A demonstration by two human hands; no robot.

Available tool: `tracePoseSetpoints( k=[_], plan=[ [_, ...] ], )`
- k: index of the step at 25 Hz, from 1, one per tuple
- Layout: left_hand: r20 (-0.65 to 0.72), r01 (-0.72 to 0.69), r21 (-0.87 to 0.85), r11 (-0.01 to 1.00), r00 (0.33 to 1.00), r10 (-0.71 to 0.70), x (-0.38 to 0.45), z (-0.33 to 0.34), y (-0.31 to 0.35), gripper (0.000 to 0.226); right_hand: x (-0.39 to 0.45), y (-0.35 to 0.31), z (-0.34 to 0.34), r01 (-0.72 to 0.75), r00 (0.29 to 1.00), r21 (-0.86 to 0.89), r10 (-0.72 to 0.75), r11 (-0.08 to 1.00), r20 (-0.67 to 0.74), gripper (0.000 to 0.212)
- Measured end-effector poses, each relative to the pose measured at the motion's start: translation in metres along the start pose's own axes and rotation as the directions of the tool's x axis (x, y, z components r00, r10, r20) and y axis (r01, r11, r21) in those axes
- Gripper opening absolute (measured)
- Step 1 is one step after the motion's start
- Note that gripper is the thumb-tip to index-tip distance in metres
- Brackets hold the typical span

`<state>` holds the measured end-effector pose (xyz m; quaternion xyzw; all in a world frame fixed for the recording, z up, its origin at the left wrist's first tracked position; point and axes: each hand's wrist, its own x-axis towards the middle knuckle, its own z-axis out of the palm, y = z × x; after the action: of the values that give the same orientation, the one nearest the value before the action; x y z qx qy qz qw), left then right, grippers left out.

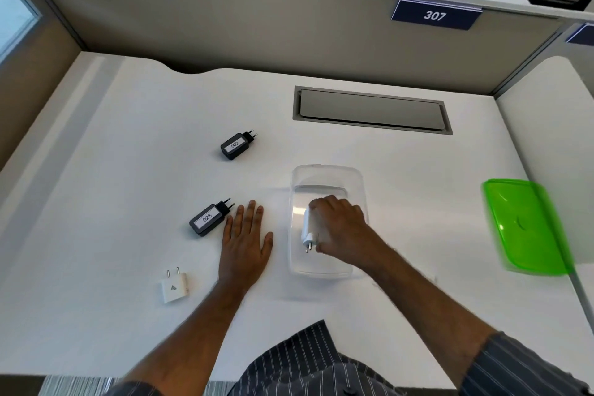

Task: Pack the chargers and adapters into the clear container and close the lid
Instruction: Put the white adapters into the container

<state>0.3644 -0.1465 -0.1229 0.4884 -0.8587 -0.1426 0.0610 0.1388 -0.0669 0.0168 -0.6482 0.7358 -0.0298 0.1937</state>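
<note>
The clear container (pixel 326 172) stands open on the white desk, right of centre. Inside it, my right hand (pixel 340 227) grips a white charger (pixel 309 230) whose two pins point toward me. My left hand (pixel 246 241) lies flat on the desk, fingers spread, just left of the container. A black charger labelled 026 (pixel 209 218) sits beside its fingertips. Another black charger labelled 002 (pixel 237 145) lies farther back. A small white adapter (pixel 174 287) rests at the near left. The green lid (pixel 527 225) lies at the far right.
A grey cable hatch (pixel 371 111) is set into the desk behind the container. Beige partition walls enclose the desk at the back and on both sides; a blue sign reading 307 (pixel 435 14) hangs on the back one.
</note>
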Motion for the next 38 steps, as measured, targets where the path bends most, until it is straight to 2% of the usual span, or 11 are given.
tracePoseSetpoints(
  k=[5, 14, 22, 32, 35, 38],
  plan=[
    [-0.005, -0.003, -0.024, 1.0, 1.0, 0.003, 0.0, 0.0, 0.0, 0.068, 0.006, -0.007, 0.024, -0.028, 0.991, -0.001, 0.028, 1.0, 0.13, 0.074],
    [-0.016, -0.011, -0.038, 0.999, 1.0, 0.011, 0.0, 0.0, 0.0, 0.067, 0.008, -0.009, 0.048, 0.006, 0.98, -0.019, -0.002, 1.0, 0.197, 0.071],
    [-0.006, -0.011, -0.032, 0.999, 1.0, 0.011, -0.001, -0.001, 0.0, 0.067, 0.006, 0.002, 0.052, -0.072, 0.973, 0.256, 0.011, 0.964, 0.231, 0.086],
    [0.017, -0.013, -0.035, 0.999, 1.0, 0.014, -0.001, -0.006, 0.001, 0.067, 0.005, 0.003, 0.051, -0.068, 0.966, 0.298, -0.012, 0.952, 0.26, 0.092],
    [0.011, -0.021, -0.034, 0.999, 1.0, 0.021, -0.002, -0.008, 0.002, 0.067, -0.008, 0.007, 0.044, -0.066, 0.983, 0.339, 0.003, 0.939, 0.185, 0.091],
    [0.022, -0.029, -0.025, 0.999, 0.999, 0.03, -0.003, -0.01, 0.003, 0.067, -0.027, 0.013, 0.028, 0.004, 0.995, 0.354, 0.031, 0.935, -0.094, 0.069]
  ],
)
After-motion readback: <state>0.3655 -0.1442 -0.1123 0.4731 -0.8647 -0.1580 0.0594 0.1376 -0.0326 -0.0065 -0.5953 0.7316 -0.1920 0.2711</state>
